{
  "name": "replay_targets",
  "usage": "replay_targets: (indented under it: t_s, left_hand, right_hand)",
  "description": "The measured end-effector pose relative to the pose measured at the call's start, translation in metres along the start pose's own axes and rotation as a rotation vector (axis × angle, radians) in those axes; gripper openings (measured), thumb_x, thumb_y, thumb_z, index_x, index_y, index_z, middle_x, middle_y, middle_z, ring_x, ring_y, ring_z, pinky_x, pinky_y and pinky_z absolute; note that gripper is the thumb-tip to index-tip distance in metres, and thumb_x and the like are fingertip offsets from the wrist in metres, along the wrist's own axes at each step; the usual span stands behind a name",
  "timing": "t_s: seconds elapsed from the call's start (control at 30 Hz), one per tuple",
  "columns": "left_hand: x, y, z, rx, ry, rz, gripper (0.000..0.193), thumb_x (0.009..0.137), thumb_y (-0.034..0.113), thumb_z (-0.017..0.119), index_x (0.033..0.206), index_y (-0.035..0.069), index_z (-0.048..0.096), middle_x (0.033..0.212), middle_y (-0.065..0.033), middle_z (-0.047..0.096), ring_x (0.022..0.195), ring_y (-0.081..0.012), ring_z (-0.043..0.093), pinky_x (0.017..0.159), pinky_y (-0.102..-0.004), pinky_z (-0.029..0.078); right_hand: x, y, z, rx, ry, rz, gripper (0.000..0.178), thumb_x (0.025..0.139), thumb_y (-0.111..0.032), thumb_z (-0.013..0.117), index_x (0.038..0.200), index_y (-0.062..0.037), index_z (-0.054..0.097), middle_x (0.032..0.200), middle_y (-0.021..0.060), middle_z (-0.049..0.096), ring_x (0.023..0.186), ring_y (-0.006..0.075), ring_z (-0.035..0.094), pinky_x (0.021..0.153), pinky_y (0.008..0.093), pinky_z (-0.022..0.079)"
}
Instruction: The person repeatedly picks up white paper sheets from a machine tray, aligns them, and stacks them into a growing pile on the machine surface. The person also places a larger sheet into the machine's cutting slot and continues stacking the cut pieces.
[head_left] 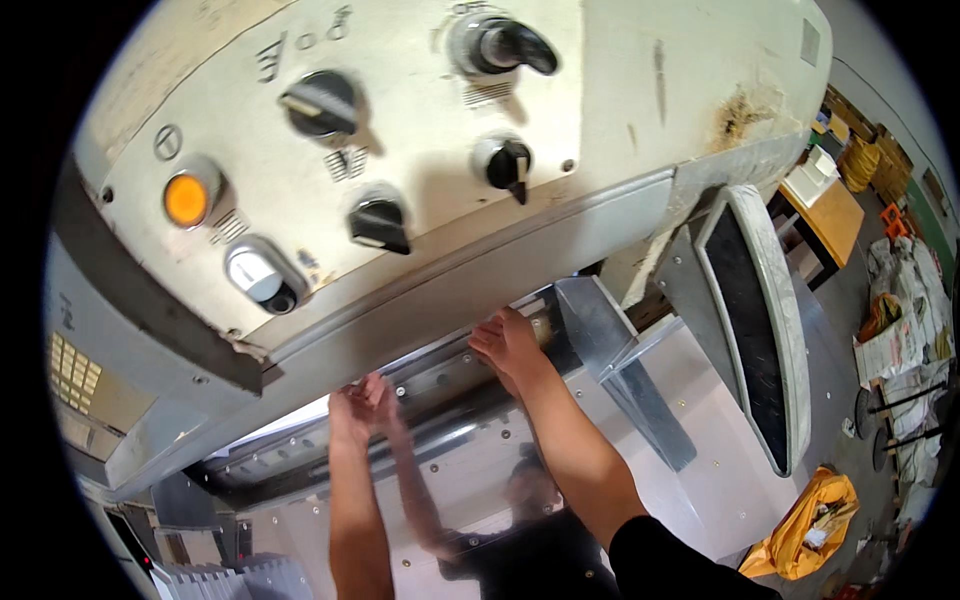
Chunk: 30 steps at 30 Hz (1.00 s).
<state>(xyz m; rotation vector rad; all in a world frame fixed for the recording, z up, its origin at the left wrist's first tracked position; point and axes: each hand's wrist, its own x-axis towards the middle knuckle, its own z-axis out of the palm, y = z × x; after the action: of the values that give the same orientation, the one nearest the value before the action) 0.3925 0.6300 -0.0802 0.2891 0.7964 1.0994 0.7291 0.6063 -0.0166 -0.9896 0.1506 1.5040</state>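
Note:
Both my hands reach into a long metal slot under the machine's control panel [440,140]. My left hand [358,408] is at the middle of the slot, its fingers bent and drawn together; what they hold, if anything, is too blurred to make out. Farther right, my right hand [505,345] lies over the dark rail [432,385], fingers loosely bent and apart, with nothing visible in them. Below spreads a shiny metal table [470,510] dotted with small studs, mirroring my arm and dark shirt. A thin bright strip [285,425] shows left of my left hand.
The panel carries black rotary knobs [322,103], an orange button [186,200] and a white-and-black button [262,275]. An angled metal guide [640,400] stands right of my right hand. Beyond is a framed black panel [748,320]. A yellow bag [805,525] lies on the floor.

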Motion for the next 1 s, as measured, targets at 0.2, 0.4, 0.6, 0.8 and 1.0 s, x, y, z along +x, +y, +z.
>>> replay_targets:
  t_s: [0.2, 0.4, 0.6, 0.8, 1.0]
  left_hand:
    - [-0.015, -0.012, 0.109, -0.16, 0.081, 0.156, 0.065, 0.092, 0.044, 0.057, 0.128, -0.006, 0.038, 0.127, -0.0283, 0.039, 0.114, -0.0418, 0.05, 0.102, -0.0556, 0.046]
    - [-0.008, -0.017, 0.08, -0.267, 0.097, 0.046, 0.071, 0.092, 0.048, 0.056, 0.128, -0.011, 0.039, 0.12, -0.0264, 0.046, 0.111, -0.0405, 0.051, 0.101, -0.0544, 0.045]
    - [-0.004, -0.055, 0.134, -0.302, 0.073, 0.014, 0.057, 0.091, 0.046, 0.054, 0.113, -0.006, 0.053, 0.108, -0.0243, 0.056, 0.101, -0.0351, 0.056, 0.095, -0.0488, 0.048]
    - [-0.012, -0.056, 0.074, -0.494, -0.151, -0.088, 0.05, 0.098, 0.041, 0.047, 0.112, -0.006, 0.055, 0.112, -0.0185, 0.063, 0.103, -0.0301, 0.063, 0.096, -0.0434, 0.051]
    - [-0.124, -0.022, 0.007, -0.002, 0.185, 0.089, 0.036, 0.101, 0.02, 0.048, 0.126, -0.005, 0.049, 0.122, -0.0182, 0.063, 0.111, -0.0265, 0.065, 0.094, -0.0356, 0.056]
  right_hand:
    - [0.027, 0.025, 0.018, 0.372, -0.133, -0.216, 0.016, 0.094, -0.03, 0.056, 0.092, -0.0151, 0.049, 0.086, -0.0003, 0.046, 0.066, 0.0119, 0.037, 0.059, 0.0273, 0.03]
    - [0.009, 0.02, 0.02, 0.304, -0.114, -0.064, 0.038, 0.095, -0.043, 0.054, 0.119, -0.0144, 0.055, 0.109, 0.0033, 0.058, 0.098, 0.0177, 0.054, 0.089, 0.0303, 0.043]
    - [0.015, 0.021, 0.025, 0.327, -0.271, -0.302, 0.058, 0.095, -0.048, 0.052, 0.139, -0.0122, 0.046, 0.137, 0.0098, 0.051, 0.127, 0.0296, 0.048, 0.11, 0.0407, 0.037]
    - [0.021, -0.004, 0.009, 0.364, -0.206, -0.342, 0.046, 0.097, -0.042, 0.048, 0.128, -0.0097, 0.053, 0.132, 0.0075, 0.054, 0.12, 0.0234, 0.052, 0.099, 0.0411, 0.047]
    - [-0.004, -0.016, -0.022, 0.228, -0.004, -0.056, 0.075, 0.084, -0.051, 0.066, 0.134, -0.0003, 0.045, 0.136, 0.0146, 0.051, 0.129, 0.0258, 0.046, 0.107, 0.0374, 0.039]
